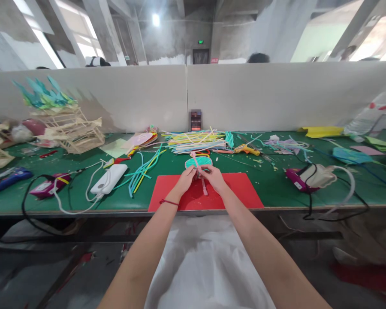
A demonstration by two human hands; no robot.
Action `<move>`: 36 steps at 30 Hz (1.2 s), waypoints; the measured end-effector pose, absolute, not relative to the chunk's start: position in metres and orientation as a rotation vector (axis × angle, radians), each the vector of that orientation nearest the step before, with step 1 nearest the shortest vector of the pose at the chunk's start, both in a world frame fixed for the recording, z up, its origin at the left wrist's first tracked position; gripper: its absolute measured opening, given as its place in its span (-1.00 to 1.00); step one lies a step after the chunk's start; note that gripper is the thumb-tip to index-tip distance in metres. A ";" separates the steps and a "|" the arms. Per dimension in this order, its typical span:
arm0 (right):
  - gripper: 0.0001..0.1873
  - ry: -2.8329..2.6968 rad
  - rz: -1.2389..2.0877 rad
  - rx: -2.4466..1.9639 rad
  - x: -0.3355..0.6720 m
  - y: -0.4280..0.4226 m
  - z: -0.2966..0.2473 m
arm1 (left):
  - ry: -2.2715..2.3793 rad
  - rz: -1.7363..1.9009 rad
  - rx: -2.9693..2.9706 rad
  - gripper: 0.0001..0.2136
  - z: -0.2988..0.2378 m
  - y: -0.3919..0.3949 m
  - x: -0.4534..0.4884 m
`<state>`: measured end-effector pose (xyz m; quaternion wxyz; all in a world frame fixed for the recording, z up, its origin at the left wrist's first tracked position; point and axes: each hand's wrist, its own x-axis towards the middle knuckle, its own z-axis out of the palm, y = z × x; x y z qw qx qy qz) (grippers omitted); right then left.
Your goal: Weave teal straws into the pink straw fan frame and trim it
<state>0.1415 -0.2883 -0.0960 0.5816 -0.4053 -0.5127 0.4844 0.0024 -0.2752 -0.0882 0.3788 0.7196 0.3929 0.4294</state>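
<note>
Now pinching a pink strip (204, 187) by the middle, over the red board (241, 189), with fingers of the left hand (186, 177) and right hand (214, 177) closed on it. Right behind the strip, a green oval piece (203, 161); hard to tell if stuck on. Probably shaping or joining; next, seems to need holding still and pressing gently. Farther back, bright sticks (197, 141) and a yellow glue gun (247, 149).

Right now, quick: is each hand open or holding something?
Left hand: closed, holding a thin pink strip that crosses a teal oval piece.
Right hand: also closed on that strip.
</note>
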 end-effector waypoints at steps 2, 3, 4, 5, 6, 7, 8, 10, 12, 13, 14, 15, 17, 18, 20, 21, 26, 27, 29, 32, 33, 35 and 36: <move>-0.67 -1.206 1.123 -0.942 0.142 -0.288 -0.096 | 1.004 1.109 1.843 -0.76 -0.090 -0.276 0.002; -0.68 -1.210 1.125 -0.939 0.142 -0.288 -0.096 | 1.007 1.109 1.850 -0.76 -0.090 -0.276 0.002; -0.67 -1.214 1.130 -0.937 0.142 -0.289 -0.096 | 1.010 1.106 1.860 -0.77 -0.090 -0.275 0.002; -0.67 -1.218 1.137 -0.934 0.142 -0.290 -0.095 | 1.014 1.103 1.870 -0.78 -0.090 -0.275 0.002; -0.67 -1.221 1.142 -0.931 0.142 -0.290 -0.094 | 1.019 1.099 1.878 -0.79 -0.089 -0.275 0.001; -0.67 -1.220 1.144 -0.929 0.142 -0.291 -0.094 | 1.023 1.096 1.885 -0.80 -0.088 -0.276 0.001; -0.67 -1.217 1.144 -0.926 0.141 -0.291 -0.093 | 1.028 1.096 1.890 -0.80 -0.087 -0.276 0.001; -0.65 -1.208 1.139 -0.922 0.141 -0.292 -0.093 | 1.037 1.097 1.895 -0.80 -0.084 -0.277 0.001; -0.64 -1.203 1.136 -0.921 0.141 -0.292 -0.093 | 1.050 1.101 1.897 -0.81 -0.082 -0.277 0.001; -0.64 -1.205 1.136 -0.921 0.141 -0.291 -0.094 | 1.058 1.106 1.896 -0.81 -0.082 -0.277 0.001; -0.64 -1.209 1.135 -0.922 0.141 -0.291 -0.094 | 1.067 1.111 1.894 -0.81 -0.082 -0.277 0.001; -0.65 -1.215 1.133 -0.923 0.141 -0.291 -0.094 | 1.075 1.117 1.891 -0.80 -0.082 -0.276 0.001; -0.65 -1.233 1.126 -0.927 0.142 -0.291 -0.094 | 1.087 1.128 1.887 -0.79 -0.082 -0.276 0.001; -0.65 -1.243 1.121 -0.931 0.142 -0.291 -0.094 | 1.090 1.134 1.885 -0.78 -0.082 -0.276 0.001; -0.66 -1.258 1.110 -0.939 0.143 -0.290 -0.094 | 1.091 1.140 1.883 -0.78 -0.081 -0.276 0.001; -0.66 -1.262 1.105 -0.944 0.143 -0.290 -0.094 | 1.089 1.141 1.883 -0.78 -0.081 -0.277 0.000; -0.67 -1.269 1.084 -0.969 0.144 -0.288 -0.096 | 1.073 1.132 1.879 -0.78 -0.078 -0.280 0.000; -0.67 -1.268 1.080 -0.973 0.144 -0.287 -0.097 | 1.070 1.131 1.873 -0.78 -0.078 -0.280 0.001; -0.67 -1.269 1.075 -0.980 0.145 -0.287 -0.097 | 1.064 1.127 1.854 -0.77 -0.079 -0.279 0.001; -0.67 -1.276 1.076 -0.984 0.146 -0.288 -0.096 | 1.045 1.114 1.819 -0.76 -0.081 -0.278 0.002; -0.68 -1.279 1.077 -0.982 0.146 -0.288 -0.096 | 1.037 1.108 1.810 -0.75 -0.081 -0.278 0.003; -0.69 -1.280 1.079 -0.976 0.146 -0.288 -0.097 | 1.023 1.099 1.800 -0.75 -0.079 -0.280 0.002; -0.69 -1.277 1.080 -0.971 0.146 -0.288 -0.097 | 1.019 1.095 1.799 -0.75 -0.078 -0.281 0.002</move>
